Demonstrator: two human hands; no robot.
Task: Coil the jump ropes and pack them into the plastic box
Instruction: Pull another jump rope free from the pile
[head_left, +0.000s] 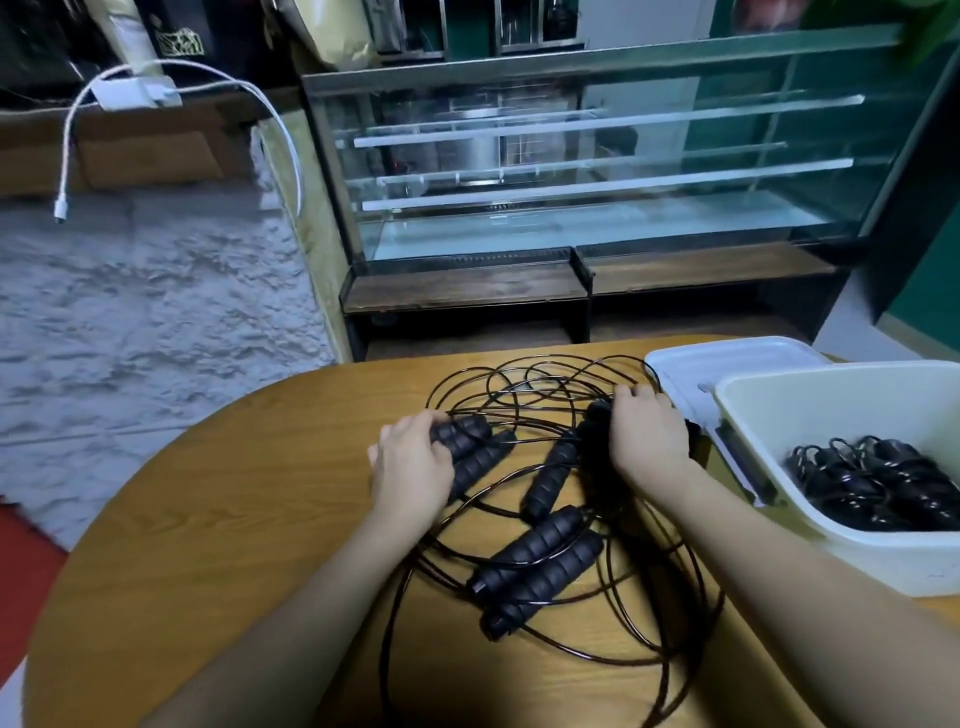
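Tangled jump ropes (535, 566); background label (179, 41) probably unreadable.

Glass display case (597, 156) (empty shelves) behind wooden table (234, 493); rough grey wall (130, 322).

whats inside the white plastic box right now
The plastic box holds several coiled jump ropes with black handles, bunched on its bottom. Its near wall hides part of the floor, and the frame edge cuts off its right side.
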